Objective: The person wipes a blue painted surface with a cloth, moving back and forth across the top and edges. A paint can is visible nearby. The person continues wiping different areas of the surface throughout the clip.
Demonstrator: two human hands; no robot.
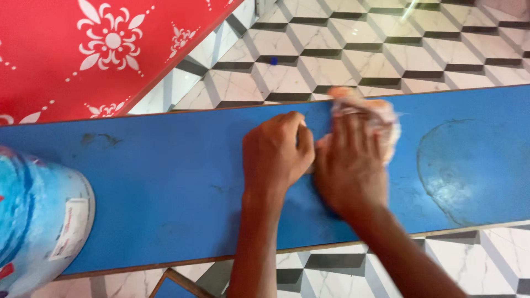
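On the blue desk (165, 182), both hands press side by side.
Right hand (350, 165) lies flat holding down a crumpled cloth (367, 113); left hand (276, 154) is curled, resting knuckles-up, holding nothing visible.

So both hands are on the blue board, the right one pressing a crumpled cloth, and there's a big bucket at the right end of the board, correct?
Not quite. The head view shows the bucket at the left end of the blue board, not the right. The rest holds: the left hand rests on the board, and the right hand presses the crumpled cloth.
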